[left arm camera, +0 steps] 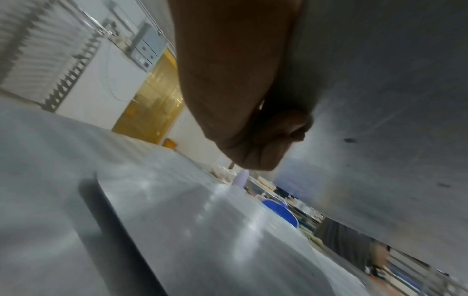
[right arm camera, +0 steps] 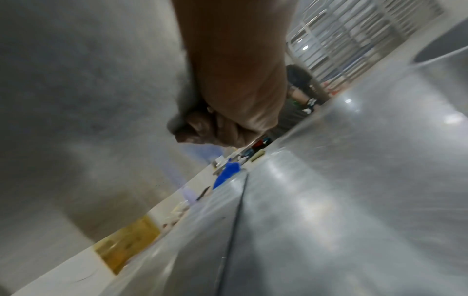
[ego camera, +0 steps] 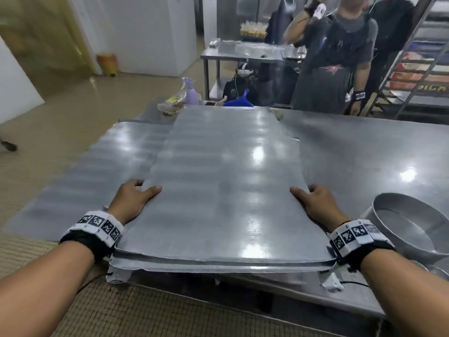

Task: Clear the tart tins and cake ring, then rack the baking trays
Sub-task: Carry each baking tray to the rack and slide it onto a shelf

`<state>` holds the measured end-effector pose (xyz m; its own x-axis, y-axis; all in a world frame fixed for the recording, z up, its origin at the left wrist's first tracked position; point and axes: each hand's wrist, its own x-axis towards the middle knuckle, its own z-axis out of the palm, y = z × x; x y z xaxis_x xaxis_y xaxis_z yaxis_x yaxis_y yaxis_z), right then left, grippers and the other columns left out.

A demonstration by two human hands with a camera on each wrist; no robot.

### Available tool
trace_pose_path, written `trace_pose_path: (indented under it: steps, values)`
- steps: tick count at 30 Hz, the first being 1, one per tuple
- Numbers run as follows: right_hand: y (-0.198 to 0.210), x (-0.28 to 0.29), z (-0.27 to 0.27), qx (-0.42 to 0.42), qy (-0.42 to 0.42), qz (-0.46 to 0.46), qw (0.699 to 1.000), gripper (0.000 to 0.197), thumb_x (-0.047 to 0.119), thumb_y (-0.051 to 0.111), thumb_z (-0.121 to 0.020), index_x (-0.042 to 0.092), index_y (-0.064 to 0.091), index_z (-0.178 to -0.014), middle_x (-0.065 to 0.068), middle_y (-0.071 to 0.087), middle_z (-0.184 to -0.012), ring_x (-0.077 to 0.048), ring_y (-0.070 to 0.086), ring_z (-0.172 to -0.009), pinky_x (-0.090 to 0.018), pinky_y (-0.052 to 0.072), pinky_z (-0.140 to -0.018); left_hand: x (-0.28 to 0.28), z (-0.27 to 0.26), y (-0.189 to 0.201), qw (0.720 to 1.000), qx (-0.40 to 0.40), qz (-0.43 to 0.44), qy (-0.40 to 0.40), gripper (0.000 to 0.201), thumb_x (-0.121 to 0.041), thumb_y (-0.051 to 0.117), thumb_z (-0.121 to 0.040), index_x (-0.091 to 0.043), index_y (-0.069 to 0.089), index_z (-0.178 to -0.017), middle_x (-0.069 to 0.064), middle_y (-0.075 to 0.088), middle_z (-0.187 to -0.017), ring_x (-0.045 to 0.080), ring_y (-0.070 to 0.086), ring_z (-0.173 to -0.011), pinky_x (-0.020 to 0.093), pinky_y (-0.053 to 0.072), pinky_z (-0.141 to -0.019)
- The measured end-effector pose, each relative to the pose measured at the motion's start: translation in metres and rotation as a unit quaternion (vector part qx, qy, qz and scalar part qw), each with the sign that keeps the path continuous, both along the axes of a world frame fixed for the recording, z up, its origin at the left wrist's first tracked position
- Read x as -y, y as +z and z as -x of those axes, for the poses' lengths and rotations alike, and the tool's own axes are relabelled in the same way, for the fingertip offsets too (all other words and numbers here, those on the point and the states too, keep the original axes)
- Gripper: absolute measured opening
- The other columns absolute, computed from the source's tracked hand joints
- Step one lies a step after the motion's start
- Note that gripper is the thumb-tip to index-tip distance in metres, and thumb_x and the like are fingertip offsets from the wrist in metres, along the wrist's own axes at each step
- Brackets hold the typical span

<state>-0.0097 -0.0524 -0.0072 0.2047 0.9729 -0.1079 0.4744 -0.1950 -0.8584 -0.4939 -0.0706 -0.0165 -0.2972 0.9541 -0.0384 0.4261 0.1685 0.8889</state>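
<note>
A stack of flat metal baking trays (ego camera: 223, 186) hangs lifted and tilted above the steel table (ego camera: 364, 147). My left hand (ego camera: 132, 198) grips the stack's left edge, thumb on top and fingers curled beneath. My right hand (ego camera: 315, 201) grips the right edge the same way. In the left wrist view the curled fingers (left arm camera: 255, 152) sit under the tray's underside (left arm camera: 380, 100). The right wrist view shows the fingers (right arm camera: 202, 128) curled against the tray's underside (right arm camera: 88, 90). Another tray (ego camera: 102, 166) lies flat on the table at the left. The cake ring (ego camera: 410, 222) stands at the right near my wrist.
A lilac spray bottle (ego camera: 190, 92), a bagged item (ego camera: 171, 104) and a blue scoop (ego camera: 239, 99) sit at the table's far end. A person (ego camera: 340, 57) stands beyond the table. A tray rack (ego camera: 422, 69) is at the far right, another steel table (ego camera: 243, 49) behind.
</note>
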Motion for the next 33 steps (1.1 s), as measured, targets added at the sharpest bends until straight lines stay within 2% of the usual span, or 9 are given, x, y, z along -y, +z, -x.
trace_pose_path:
  steps: [3, 6, 8, 13, 18, 22, 24, 29, 33]
  values:
    - [0.006, -0.029, 0.049, -0.049, 0.035, -0.005, 0.998, 0.086, 0.074, 0.079, -0.063, 0.007, 0.066, -0.115, -0.008, 0.075, -0.104, -0.025, 0.073, -0.092, -0.049, 0.06, -0.087, 0.014, 0.046, 0.015, 0.998, 0.025, -0.021, 0.046, 0.045, -0.034, 0.083, -0.082, -0.005, 0.069, -0.113, 0.007, 0.076, -0.101, 0.025, 0.074, -0.091, 0.034, 0.058, -0.076]
    - [0.019, -0.047, 0.102, -0.106, 0.084, -0.002, 0.991, 0.055, 0.044, 0.084, -0.078, 0.003, 0.063, -0.108, -0.009, 0.075, -0.096, -0.026, 0.074, -0.086, -0.045, 0.06, -0.087, 0.039, 0.08, 0.03, 0.993, 0.042, -0.045, 0.104, 0.024, -0.022, 0.079, -0.087, -0.009, 0.069, -0.104, 0.0, 0.077, -0.091, 0.017, 0.073, -0.084, 0.031, 0.058, -0.069]
    - [0.021, -0.062, 0.132, -0.111, 0.12, -0.008, 0.986, 0.054, 0.045, 0.085, -0.076, 0.004, 0.068, -0.107, -0.01, 0.077, -0.095, -0.028, 0.075, -0.087, -0.046, 0.06, -0.085, 0.061, 0.101, 0.036, 0.987, 0.059, -0.058, 0.134, 0.011, -0.017, 0.077, -0.089, -0.015, 0.07, -0.097, -0.005, 0.079, -0.085, 0.013, 0.074, -0.085, 0.031, 0.061, -0.073]
    - [0.043, -0.088, 0.201, -0.16, 0.229, -0.023, 0.96, 0.027, 0.024, 0.081, -0.085, 0.007, 0.067, -0.1, -0.012, 0.076, -0.09, -0.021, 0.073, -0.08, -0.037, 0.058, -0.081, 0.12, 0.135, 0.047, 0.963, 0.09, -0.094, 0.236, 0.023, -0.017, 0.078, -0.087, -0.009, 0.068, -0.106, 0.013, 0.077, -0.1, 0.023, 0.076, -0.084, 0.04, 0.062, -0.077]
    - [0.045, -0.115, 0.252, -0.18, 0.335, -0.015, 0.925, 0.066, 0.035, 0.086, -0.078, 0.001, 0.058, -0.127, -0.014, 0.076, -0.095, -0.01, 0.07, -0.067, -0.021, 0.054, -0.058, 0.184, 0.127, 0.059, 0.929, 0.059, -0.111, 0.347, 0.036, -0.015, 0.077, -0.088, 0.003, 0.062, -0.115, 0.014, 0.075, -0.1, 0.008, 0.071, -0.065, 0.022, 0.056, -0.056]
    - [0.057, -0.112, 0.289, -0.16, 0.418, -0.029, 0.894, 0.078, 0.048, 0.086, -0.07, 0.001, 0.059, -0.127, -0.012, 0.077, -0.093, -0.024, 0.075, -0.081, -0.043, 0.062, -0.081, 0.243, 0.1, 0.072, 0.897, 0.023, -0.117, 0.425, 0.032, -0.014, 0.076, -0.089, 0.004, 0.063, -0.111, 0.01, 0.073, -0.094, 0.007, 0.071, -0.067, 0.023, 0.057, -0.061]
    - [0.06, -0.106, 0.311, -0.154, 0.455, -0.036, 0.876, 0.076, 0.049, 0.086, -0.071, 0.001, 0.061, -0.124, -0.011, 0.076, -0.094, -0.024, 0.075, -0.083, -0.041, 0.061, -0.08, 0.275, 0.082, 0.078, 0.88, 0.004, -0.117, 0.461, 0.03, -0.017, 0.078, -0.088, 0.0, 0.065, -0.109, 0.005, 0.073, -0.095, 0.017, 0.07, -0.079, 0.03, 0.057, -0.073]
    - [0.065, -0.068, 0.369, -0.148, 0.54, -0.035, 0.827, 0.059, 0.053, 0.084, -0.072, 0.007, 0.066, -0.103, -0.005, 0.075, -0.085, -0.014, 0.067, -0.068, -0.029, 0.05, -0.063, 0.367, 0.055, 0.083, 0.832, -0.032, -0.102, 0.544, 0.033, -0.031, 0.082, -0.084, -0.007, 0.069, -0.103, 0.006, 0.077, -0.099, 0.02, 0.073, -0.087, 0.029, 0.056, -0.075]
    - [0.07, -0.023, 0.41, -0.17, 0.597, -0.01, 0.784, 0.042, 0.029, 0.083, -0.082, -0.003, 0.068, -0.105, -0.01, 0.076, -0.087, -0.009, 0.069, -0.064, -0.02, 0.051, -0.055, 0.427, 0.035, 0.083, 0.792, -0.036, -0.089, 0.603, 0.028, -0.033, 0.082, -0.083, -0.012, 0.071, -0.099, 0.004, 0.077, -0.094, 0.024, 0.074, -0.088, 0.04, 0.06, -0.081]
